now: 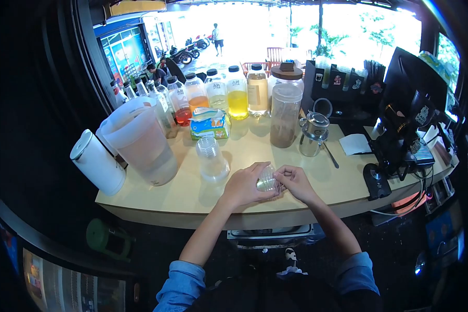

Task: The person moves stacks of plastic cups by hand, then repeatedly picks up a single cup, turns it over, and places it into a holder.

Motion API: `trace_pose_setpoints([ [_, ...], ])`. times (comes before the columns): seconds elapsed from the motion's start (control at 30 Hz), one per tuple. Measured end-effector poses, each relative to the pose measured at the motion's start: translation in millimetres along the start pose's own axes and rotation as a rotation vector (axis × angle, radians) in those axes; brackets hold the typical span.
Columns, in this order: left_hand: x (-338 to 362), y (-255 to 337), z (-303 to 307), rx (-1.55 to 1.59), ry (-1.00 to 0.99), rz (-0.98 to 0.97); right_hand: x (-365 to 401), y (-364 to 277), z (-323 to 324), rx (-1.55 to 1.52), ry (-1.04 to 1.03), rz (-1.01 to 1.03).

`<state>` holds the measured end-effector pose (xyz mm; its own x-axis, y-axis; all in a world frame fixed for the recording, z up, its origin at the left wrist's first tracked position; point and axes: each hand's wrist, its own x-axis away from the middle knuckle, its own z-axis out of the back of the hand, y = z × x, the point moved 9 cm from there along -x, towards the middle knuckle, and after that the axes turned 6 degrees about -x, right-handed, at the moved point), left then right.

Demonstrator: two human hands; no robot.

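Note:
Near the counter's front edge, my left hand (244, 186) is wrapped round a clear plastic cup (267, 182), which looks like part of a small nested stack. My right hand (295, 182) pinches the cup's right side with thumb and fingertips. A separate stack of clear cups (211, 160) stands upright on the wooden counter (187, 183), left of my hands. Behind it sits a blue and green tissue box (209, 125). A tall clear jar with brown contents (285, 117) and a metal-topped glass pot (314, 132) stand beyond my right hand.
Pitchers (145, 140) and a white jug (99, 164) occupy the left. Syrup bottles (237, 99) line the back. At the right are a white cloth (354, 144), a black stand (376, 180), a spoon (332, 156) and a dark monitor (413, 83). Two people are in the background.

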<state>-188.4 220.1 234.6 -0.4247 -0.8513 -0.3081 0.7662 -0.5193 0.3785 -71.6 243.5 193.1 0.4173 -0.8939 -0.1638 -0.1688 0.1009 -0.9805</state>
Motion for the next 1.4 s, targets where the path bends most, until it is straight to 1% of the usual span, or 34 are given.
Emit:
trace_pose_setpoints([
  [0.13,-0.8,-3.1,-0.1,0.004,-0.018,0.027,2.6,-3.6,8.0,0.022,0.030,0.000],
  [0.23,-3.0,-8.2,-2.9,0.051,-0.019,0.029,5.8,-10.3,35.0,0.038,0.155,0.014],
  [0.27,-3.1,-7.8,-2.3,0.044,0.002,0.014,7.6,-11.5,37.1,0.040,0.159,0.009],
  [0.33,-2.4,-3.8,0.3,0.047,0.008,0.005,16.5,-29.7,34.6,0.008,0.203,0.070],
  [0.37,-1.4,-2.4,2.5,0.053,-0.019,0.039,17.0,-25.7,31.6,0.007,0.151,0.030],
  [0.4,-0.7,-3.6,1.2,0.059,-0.050,0.075,17.2,-21.1,32.9,-0.004,0.160,0.007],
  [0.43,-1.1,-4.6,-0.5,0.056,-0.012,0.045,15.6,-15.2,28.5,-0.010,0.114,-0.024],
  [0.5,-0.3,-5.1,-4.0,0.049,-0.016,0.025,14.9,-12.0,18.6,0.002,0.024,-0.058],
  [0.53,0.1,-2.2,-2.2,0.036,0.001,-0.002,16.1,-11.7,16.6,-0.005,0.029,-0.068],
  [0.6,1.8,-0.1,-2.6,0.029,-0.018,0.003,16.6,-16.4,5.2,0.086,-0.032,-0.030],
  [0.67,2.4,1.4,-2.4,0.020,-0.015,-0.008,15.3,-14.4,1.2,0.066,-0.028,-0.056],
  [0.77,3.9,3.5,-0.6,0.008,-0.007,-0.009,13.3,-16.3,-2.0,0.075,-0.041,-0.007],
  [0.83,4.1,4.9,0.7,0.007,-0.008,-0.006,12.9,-19.3,1.4,0.179,0.006,0.041],
  [0.9,5.0,5.1,1.4,0.006,-0.009,-0.004,15.9,-25.2,3.0,0.210,0.024,0.052],
  [1.0,5.4,3.4,3.6,0.012,0.019,-0.038,18.6,-28.8,20.7,0.230,0.041,0.053],
  [1.07,5.3,6.2,5.9,-0.003,0.077,-0.147,20.6,-31.3,29.8,0.216,0.043,0.037],
  [1.17,3.6,6.1,4.1,-0.039,0.059,-0.133,25.7,-30.0,29.6,0.238,-0.065,-0.077],
  [1.3,1.2,4.2,0.9,-0.046,0.042,-0.122,30.5,-30.8,33.3,0.232,-0.072,-0.071],
  [1.37,0.8,3.5,0.2,-0.049,0.037,-0.120,30.8,-29.5,29.9,0.364,-0.126,-0.046],
  [1.4,0.9,3.6,0.7,-0.050,0.036,-0.120,30.3,-29.8,28.7,0.363,-0.126,-0.046],
])
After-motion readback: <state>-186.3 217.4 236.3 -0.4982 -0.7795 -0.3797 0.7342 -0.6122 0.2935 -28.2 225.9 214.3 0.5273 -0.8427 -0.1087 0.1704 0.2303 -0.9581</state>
